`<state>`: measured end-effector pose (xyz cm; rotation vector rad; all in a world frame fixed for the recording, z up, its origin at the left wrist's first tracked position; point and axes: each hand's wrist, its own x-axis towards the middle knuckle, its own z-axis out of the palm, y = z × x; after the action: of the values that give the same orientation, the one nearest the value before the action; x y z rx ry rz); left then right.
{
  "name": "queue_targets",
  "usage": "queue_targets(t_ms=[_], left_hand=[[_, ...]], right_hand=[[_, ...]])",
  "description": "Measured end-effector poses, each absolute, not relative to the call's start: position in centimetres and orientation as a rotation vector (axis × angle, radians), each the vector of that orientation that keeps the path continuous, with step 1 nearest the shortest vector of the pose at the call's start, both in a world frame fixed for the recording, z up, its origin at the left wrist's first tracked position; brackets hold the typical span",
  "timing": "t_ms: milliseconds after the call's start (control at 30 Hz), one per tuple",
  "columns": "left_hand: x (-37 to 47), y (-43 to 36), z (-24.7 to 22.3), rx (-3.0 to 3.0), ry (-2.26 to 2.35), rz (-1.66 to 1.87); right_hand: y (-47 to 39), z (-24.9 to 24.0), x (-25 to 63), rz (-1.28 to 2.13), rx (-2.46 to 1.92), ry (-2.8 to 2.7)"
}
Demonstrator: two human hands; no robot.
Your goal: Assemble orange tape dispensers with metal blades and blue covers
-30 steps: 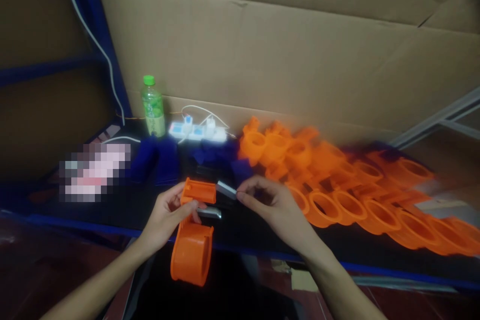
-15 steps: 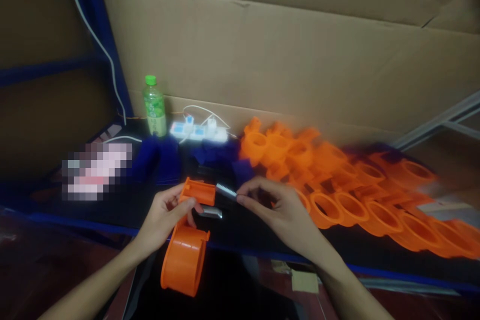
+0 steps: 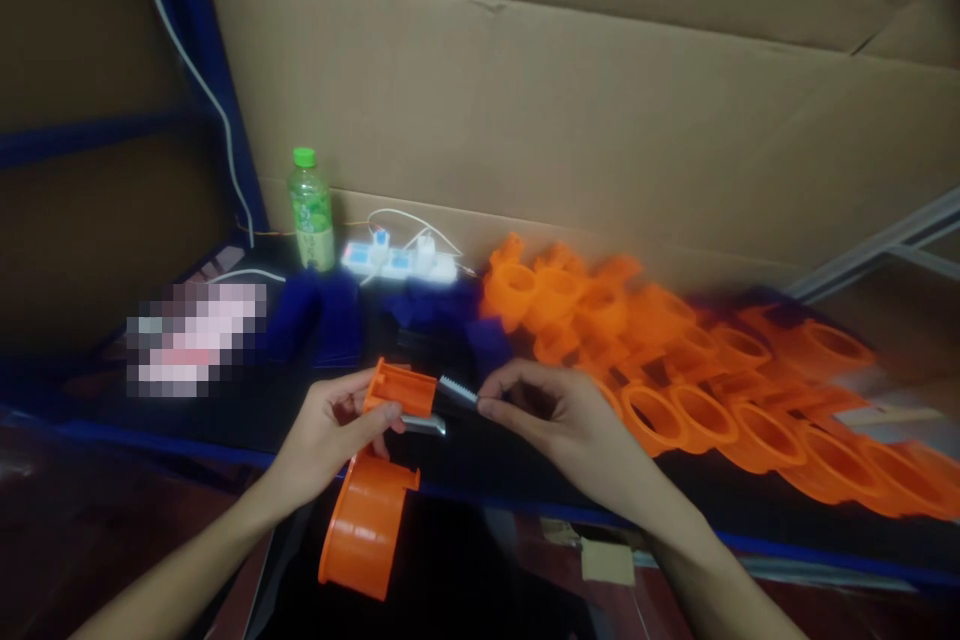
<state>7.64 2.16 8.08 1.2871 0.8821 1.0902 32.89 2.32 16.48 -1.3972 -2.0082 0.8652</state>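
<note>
My left hand point(image 3: 341, 425) is closed around an orange plastic tape dispenser point(image 3: 365, 525), its round hub hanging below and its narrow end upward. Between thumb and fingertips, my right hand point(image 3: 551, 415) pinches a small toothed metal blade point(image 3: 457, 390). The blade's far end is right beside the dispenser's narrow end; whether they touch I cannot tell. Just below that end shows a shiny metal piece point(image 3: 425, 426), and I cannot make out whether it lies on the table or is held.
Several orange tape dispensers point(image 3: 697, 415) crowd the right side of the black table point(image 3: 495, 465). Dark blue pieces point(image 3: 431, 305) lie behind my hands. Further back are a green-capped bottle point(image 3: 311, 215) and a white power strip point(image 3: 401, 262) with cables, against a cardboard wall point(image 3: 525, 100).
The dispenser's narrow end has tilted slightly and shifted a little right. My right hand and the blade have moved slightly right and down, with both grips kept.
</note>
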Motion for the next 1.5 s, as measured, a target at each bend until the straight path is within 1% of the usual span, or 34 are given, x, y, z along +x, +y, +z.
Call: queue_targets(t_ms=[233, 667, 1033, 1267, 1500], left_hand=[[7.7, 2.2, 8.4, 1.317, 0.895, 1.086], [7.7, 2.2, 7.6, 1.332, 0.914, 1.081], [8.4, 1.6, 9.0, 1.274, 0.917, 1.109], [7.9, 2.4, 8.5, 1.316, 0.878, 0.986], [7.9, 2.0, 7.9, 1.318, 0.947, 1.043]], right_hand=[[2.6, 17.0, 33.1, 0.96, -1.433, -2.021], [2.6, 18.4, 33.3, 0.944, -1.496, -2.106], [2.7, 18.3, 33.2, 0.967, -1.488, -2.093], [4.0, 18.0, 34.1, 1.086, -1.479, -2.161], [5.0, 17.6, 34.0, 1.214, -1.361, -2.135]])
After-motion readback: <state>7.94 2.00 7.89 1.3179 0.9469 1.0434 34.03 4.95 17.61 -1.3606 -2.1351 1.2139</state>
